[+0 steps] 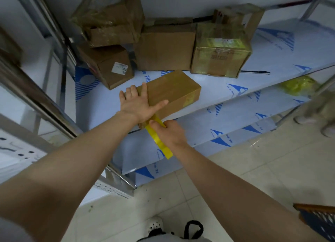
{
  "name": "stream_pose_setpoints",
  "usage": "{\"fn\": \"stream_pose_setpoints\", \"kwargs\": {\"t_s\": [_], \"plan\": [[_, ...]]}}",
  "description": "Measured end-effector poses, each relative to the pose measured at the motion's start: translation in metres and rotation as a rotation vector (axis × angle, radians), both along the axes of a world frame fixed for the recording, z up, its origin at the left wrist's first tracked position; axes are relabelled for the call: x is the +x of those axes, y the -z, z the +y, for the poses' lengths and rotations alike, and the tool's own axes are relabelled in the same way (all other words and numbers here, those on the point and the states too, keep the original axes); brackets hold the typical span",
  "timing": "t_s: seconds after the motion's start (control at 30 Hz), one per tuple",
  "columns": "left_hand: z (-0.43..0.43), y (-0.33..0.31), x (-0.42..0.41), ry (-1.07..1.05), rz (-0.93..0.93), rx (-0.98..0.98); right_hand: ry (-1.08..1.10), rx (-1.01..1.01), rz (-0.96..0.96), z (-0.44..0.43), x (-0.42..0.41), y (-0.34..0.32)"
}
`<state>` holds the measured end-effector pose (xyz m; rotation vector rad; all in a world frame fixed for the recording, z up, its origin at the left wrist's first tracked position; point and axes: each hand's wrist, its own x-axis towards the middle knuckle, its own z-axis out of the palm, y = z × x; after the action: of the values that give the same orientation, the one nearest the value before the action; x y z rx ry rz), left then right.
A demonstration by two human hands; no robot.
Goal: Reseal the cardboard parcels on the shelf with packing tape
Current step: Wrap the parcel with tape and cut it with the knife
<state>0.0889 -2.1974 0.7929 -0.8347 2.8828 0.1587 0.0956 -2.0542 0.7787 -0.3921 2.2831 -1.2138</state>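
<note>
While the left hand (138, 105) lay flat on the parcel (174, 90) at the shelf's (272, 62) front edge, the right hand (169, 133) pinched half-laid yellow tape (161, 147); the plain box (165, 46) behind seemed untaped.

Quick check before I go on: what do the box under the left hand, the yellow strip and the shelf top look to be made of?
Box: brown cardboard, matt, with a glossy taped band along its top. Yellow strip, gripped by the right hand: thin plastic packing tape, translucent and shiny. Shelf top: white protective film with blue print; likely metal beneath, unconfirmed.
</note>
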Motion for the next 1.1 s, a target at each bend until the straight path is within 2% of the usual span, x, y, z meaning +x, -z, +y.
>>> {"fn": "stream_pose_setpoints", "kwargs": {"t_s": [0.27, 0.4, 0.5, 0.63, 0.77, 0.83, 0.9, 0.97, 1.1], "plan": [[-0.025, -0.002, -0.02, -0.104, 0.119, -0.059, -0.007, -0.026, -0.004, 0.002, -0.003, 0.005], [-0.036, 0.003, -0.029, -0.162, 0.297, 0.026, -0.002, -0.021, 0.017, 0.003, -0.004, 0.006], [-0.04, 0.002, -0.029, -0.308, 0.506, 0.22, 0.009, -0.032, -0.001, 0.003, -0.004, 0.007], [-0.042, 0.005, -0.016, -0.525, 0.779, 0.68, 0.009, -0.031, -0.033, 0.003, -0.006, 0.007], [-0.033, 0.008, 0.005, -0.53, 0.863, 0.841, 0.026, -0.068, -0.085, 0.003, -0.005, 0.005], [-0.037, 0.008, 0.015, -0.678, 0.939, 0.989, 0.014, -0.069, -0.104, 0.006, -0.006, -0.002], [-0.042, 0.004, 0.02, -0.776, 0.957, 1.089, 0.003, -0.12, -0.132, 0.01, -0.008, -0.015], [-0.045, 0.0, 0.022, -0.775, 0.914, 1.122, -0.023, -0.172, -0.199, 0.018, -0.013, -0.033], [-0.045, -0.011, 0.025, -0.812, 0.79, 1.233, -0.217, -0.229, -0.243, 0.03, -0.02, -0.084]]}}
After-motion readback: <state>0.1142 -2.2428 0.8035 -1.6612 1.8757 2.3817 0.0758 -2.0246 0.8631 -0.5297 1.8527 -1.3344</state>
